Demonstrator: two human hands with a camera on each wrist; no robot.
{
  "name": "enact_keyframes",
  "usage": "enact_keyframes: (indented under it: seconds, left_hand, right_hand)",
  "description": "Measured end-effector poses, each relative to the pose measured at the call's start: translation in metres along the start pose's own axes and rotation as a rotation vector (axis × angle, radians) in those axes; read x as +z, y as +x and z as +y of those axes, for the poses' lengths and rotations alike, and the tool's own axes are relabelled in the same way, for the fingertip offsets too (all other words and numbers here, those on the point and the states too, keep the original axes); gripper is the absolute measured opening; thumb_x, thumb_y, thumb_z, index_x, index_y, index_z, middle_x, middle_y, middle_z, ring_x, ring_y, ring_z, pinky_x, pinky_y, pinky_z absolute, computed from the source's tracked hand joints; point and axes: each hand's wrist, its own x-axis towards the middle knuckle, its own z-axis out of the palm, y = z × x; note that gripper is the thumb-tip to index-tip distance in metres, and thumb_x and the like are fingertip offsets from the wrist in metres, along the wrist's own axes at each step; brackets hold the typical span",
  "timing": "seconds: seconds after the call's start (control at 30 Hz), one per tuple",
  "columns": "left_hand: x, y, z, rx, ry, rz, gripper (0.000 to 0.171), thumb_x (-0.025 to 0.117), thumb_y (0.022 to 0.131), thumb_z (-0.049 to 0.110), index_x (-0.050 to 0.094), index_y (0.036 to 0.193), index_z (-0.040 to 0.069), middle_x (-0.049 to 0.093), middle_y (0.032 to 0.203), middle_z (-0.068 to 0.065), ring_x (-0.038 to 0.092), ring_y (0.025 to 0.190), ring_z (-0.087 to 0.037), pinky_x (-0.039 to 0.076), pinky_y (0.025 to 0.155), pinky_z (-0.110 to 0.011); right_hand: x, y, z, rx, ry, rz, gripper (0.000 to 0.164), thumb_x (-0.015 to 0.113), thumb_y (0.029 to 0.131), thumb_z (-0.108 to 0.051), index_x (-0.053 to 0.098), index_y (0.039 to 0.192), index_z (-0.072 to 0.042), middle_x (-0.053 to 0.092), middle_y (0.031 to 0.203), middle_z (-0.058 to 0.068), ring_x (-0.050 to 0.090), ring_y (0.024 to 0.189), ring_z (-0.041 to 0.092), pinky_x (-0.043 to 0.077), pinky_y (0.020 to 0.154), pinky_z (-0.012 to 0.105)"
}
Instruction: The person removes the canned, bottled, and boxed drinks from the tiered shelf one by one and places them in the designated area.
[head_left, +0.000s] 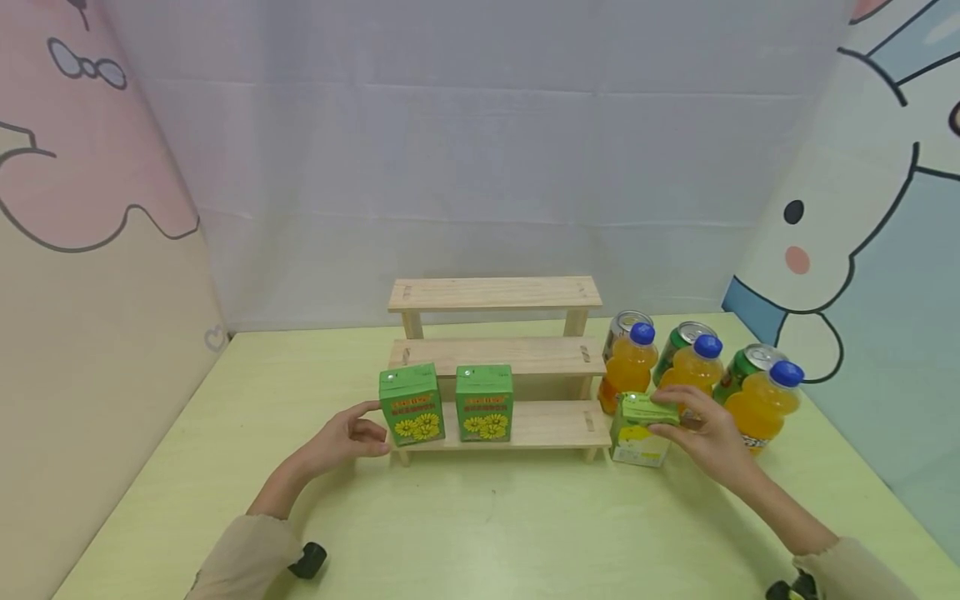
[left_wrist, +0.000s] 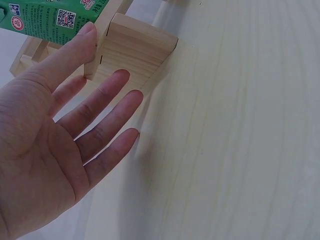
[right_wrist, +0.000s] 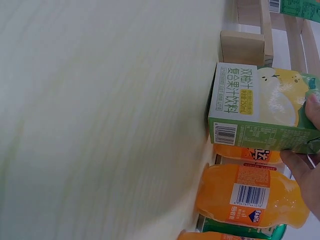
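On the bottom step of a wooden three-step shelf [head_left: 491, 433] stand two green drink cartons with yellow flowers, a left carton [head_left: 412, 405] turned slightly and a right carton [head_left: 484, 404] facing forward. My left hand [head_left: 347, 437] is at the left carton's left side, fingers loosely spread in the left wrist view, thumb tip close to the carton [left_wrist: 52, 19]. At the shelf's right end my right hand [head_left: 708, 433] pinches the top of a green-and-yellow juice carton [head_left: 637, 444] between thumb and fingers. Its printed side and base show in the right wrist view.
Behind the right hand stand orange soda bottles with blue caps, among them a left bottle [head_left: 628, 367] and a right bottle [head_left: 761, 408]. Drink cans, one a green can [head_left: 726, 379], stand behind them. The light table [head_left: 480, 533] meets a pale cloth backdrop [head_left: 480, 167].
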Motion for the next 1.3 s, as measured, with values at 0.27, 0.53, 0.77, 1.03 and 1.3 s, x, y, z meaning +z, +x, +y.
enact_keyframes:
  seconds: [0.27,0.53,0.77,1.03,1.3]
  left_hand:
    - [0.000,0.000,0.001,0.002,0.014,0.005,0.079,0.070,0.080,0.022,0.024,0.137,-0.006,0.063,0.102,-0.015,0.059,0.094,-0.022,0.043,0.086,-0.044]
    - [0.000,0.000,0.001,0.000,0.007,0.002,0.079,0.070,0.080,0.021,0.023,0.138,-0.007,0.063,0.102,-0.016,0.060,0.092,-0.022,0.043,0.086,-0.044]
    - [0.000,0.000,-0.001,0.003,0.025,0.007,0.079,0.070,0.080,0.023,0.024,0.138,-0.006,0.063,0.102,-0.016,0.059,0.095,-0.024,0.042,0.087,-0.046]
    - [0.001,0.000,0.000,-0.006,0.011,0.010,0.080,0.070,0.080,0.023,0.024,0.138,-0.005,0.063,0.103,-0.015,0.058,0.096,-0.024,0.042,0.087,-0.046]
    - [0.001,0.000,0.001,0.000,0.012,0.001,0.080,0.070,0.080,0.022,0.023,0.138,-0.007,0.063,0.102,-0.015,0.059,0.095,-0.023,0.043,0.087,-0.045]
  right_hand:
    - [0.001,-0.002,0.000,0.008,0.030,0.002,0.039,0.071,0.066,0.016,0.062,0.102,0.004,0.056,0.103,0.019,0.050,0.092,-0.007,0.047,0.067,0.010]
    - [0.000,-0.004,0.001,0.051,0.016,0.003,0.039,0.071,0.067,0.013,0.062,0.103,0.002,0.056,0.104,0.017,0.050,0.090,-0.008,0.047,0.066,0.011]
    - [0.001,-0.004,-0.011,0.019,-0.009,0.025,0.040,0.070,0.063,0.020,0.060,0.100,0.007,0.056,0.100,0.021,0.049,0.091,-0.010,0.045,0.069,0.008]
    - [0.000,0.000,-0.023,0.030,-0.072,0.026,0.037,0.073,0.064,0.015,0.062,0.098,0.006,0.056,0.101,0.021,0.045,0.092,-0.012,0.039,0.074,0.005]
    - [0.001,0.004,0.000,0.044,-0.113,0.005,0.038,0.078,0.067,0.000,0.064,0.102,-0.003,0.059,0.104,0.011,0.045,0.093,-0.011,0.039,0.074,0.005]
